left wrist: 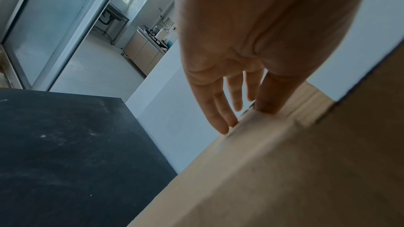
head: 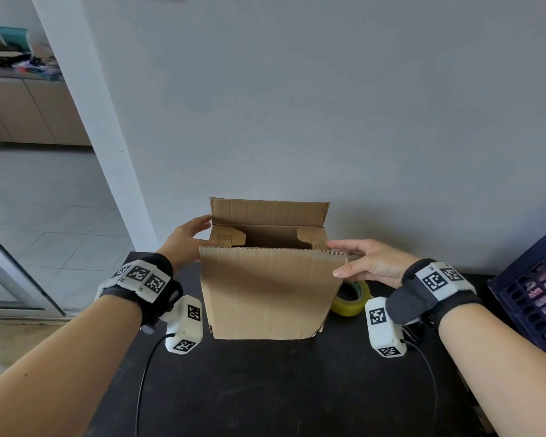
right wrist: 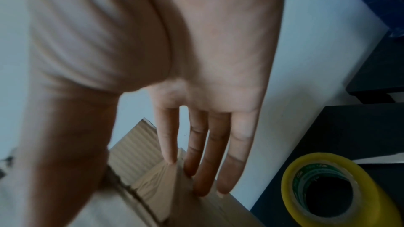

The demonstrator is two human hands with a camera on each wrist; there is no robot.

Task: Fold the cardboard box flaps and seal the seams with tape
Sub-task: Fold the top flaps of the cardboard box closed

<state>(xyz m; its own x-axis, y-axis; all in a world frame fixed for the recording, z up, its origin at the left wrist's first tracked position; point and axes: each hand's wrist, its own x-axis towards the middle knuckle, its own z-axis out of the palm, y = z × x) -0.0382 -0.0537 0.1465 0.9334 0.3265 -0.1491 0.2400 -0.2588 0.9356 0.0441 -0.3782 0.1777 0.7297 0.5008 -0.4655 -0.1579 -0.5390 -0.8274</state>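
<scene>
Cardboard box (head: 267, 291) stands open on the black tabletop (head: 265, 389) by the wall, side flaps folded inward, nothing visible inside. Left hand (head: 186, 236) and right hand (head: 369, 263) lie with straight fingers against its upper corners, grasping nothing. Yellow tape roll (head: 352, 299) lies just right; blue crate (head: 530, 294) at the right edge.

Head view: soft daylight, brightest at left over tiled floor (head: 44, 200); wall (head: 360, 105) evenly lit, no glare. Sharp thruout, wide-angle bend at edges, doorframe leans. Cardboard box (head: 268, 288) front flap carries diagonal shadow; black table (head: 281, 389) dim, little detail. Left wrist view: bg doorway bright and crisp, palm close to lens soft, box blurred. Right wrist view: dimmest, grainy, motion blur across right hand (right wrist: 196, 75); tape roll (right wrist: 328, 191) smeared, strong edge stretch.
</scene>
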